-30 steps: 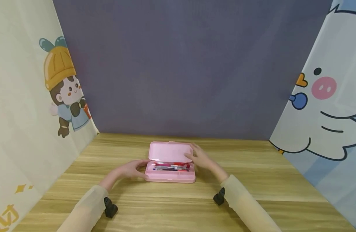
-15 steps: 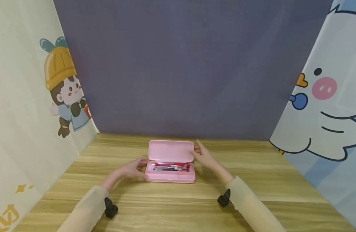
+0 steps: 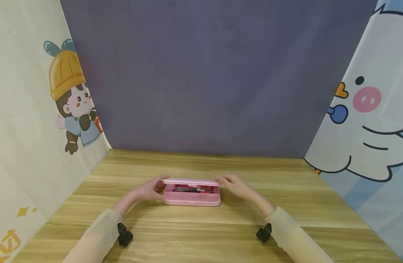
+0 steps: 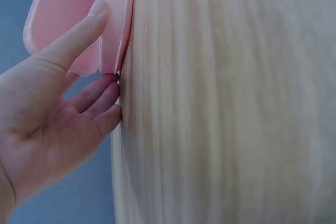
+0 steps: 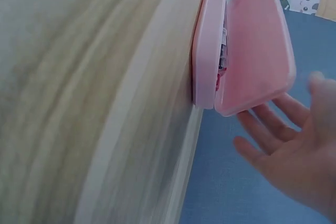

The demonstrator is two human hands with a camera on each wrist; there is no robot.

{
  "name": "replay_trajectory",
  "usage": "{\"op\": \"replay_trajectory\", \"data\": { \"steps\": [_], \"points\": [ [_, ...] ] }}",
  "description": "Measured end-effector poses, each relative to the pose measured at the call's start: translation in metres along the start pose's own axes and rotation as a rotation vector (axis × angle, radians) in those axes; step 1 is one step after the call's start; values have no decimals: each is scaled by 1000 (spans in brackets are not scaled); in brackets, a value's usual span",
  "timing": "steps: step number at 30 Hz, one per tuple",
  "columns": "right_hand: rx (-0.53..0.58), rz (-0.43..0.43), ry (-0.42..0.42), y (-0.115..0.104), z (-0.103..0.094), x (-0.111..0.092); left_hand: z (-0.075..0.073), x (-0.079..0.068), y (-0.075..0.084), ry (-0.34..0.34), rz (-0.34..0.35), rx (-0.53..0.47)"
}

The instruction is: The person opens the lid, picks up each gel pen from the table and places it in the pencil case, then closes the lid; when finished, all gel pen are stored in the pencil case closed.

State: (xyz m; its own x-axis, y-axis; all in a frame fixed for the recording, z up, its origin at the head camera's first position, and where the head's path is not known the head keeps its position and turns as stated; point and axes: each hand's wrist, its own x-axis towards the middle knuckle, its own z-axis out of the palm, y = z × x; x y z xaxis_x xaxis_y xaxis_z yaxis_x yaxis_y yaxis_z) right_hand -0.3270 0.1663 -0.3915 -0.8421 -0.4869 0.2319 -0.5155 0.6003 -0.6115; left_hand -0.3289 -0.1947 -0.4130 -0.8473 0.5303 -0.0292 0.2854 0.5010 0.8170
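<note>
A pink pencil case (image 3: 183,198) lies lengthwise on the table, its hinged lid (image 3: 191,181) tilted partway down over the back. Several pens (image 3: 195,189) lie in the long rear compartment, partly hidden under the lid. My left hand (image 3: 149,190) holds the case's left end; in the left wrist view the thumb (image 4: 97,11) lies on its front side and the other fingers are round the end. At the lid's right end is my right hand (image 3: 235,185). The right wrist view shows its fingers (image 5: 262,127) fairly straight behind the lid, the thumb held apart.
The wood-grain table (image 3: 201,233) stretches around the case. A dark cloth backdrop (image 3: 208,80) rises behind it, with cartoon-printed panels at the left (image 3: 24,109) and right (image 3: 369,146). Each wrist carries a small black camera.
The lid has swung forward and down from standing fully open, with my right hand following at its right end. My left hand stays at the left end of the case.
</note>
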Motion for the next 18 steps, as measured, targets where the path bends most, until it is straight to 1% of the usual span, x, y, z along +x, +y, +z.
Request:
{"op": "replay_trajectory", "data": {
  "steps": [4, 8, 10, 13, 16, 18],
  "points": [
    [-38, 1, -92, 1, 5, -3, 0, -1, -1, -30, 54, -2],
    [-44, -16, -143, 2, 9, -4, 1, -1, -2, -38, 70, 40],
    [-50, -26, -151, 3, 11, -5, 2, -2, 0, -36, 54, 72],
    [-55, -14, -158, 4, 12, -5, 3, -3, 3, -26, 15, 133],
    [-49, 1, -164, 5, 11, -6, 5, -1, 7, 7, -13, 209],
    [-56, 13, -163, 7, 9, -6, 8, 2, 8, 27, -22, 235]
  ]
}}
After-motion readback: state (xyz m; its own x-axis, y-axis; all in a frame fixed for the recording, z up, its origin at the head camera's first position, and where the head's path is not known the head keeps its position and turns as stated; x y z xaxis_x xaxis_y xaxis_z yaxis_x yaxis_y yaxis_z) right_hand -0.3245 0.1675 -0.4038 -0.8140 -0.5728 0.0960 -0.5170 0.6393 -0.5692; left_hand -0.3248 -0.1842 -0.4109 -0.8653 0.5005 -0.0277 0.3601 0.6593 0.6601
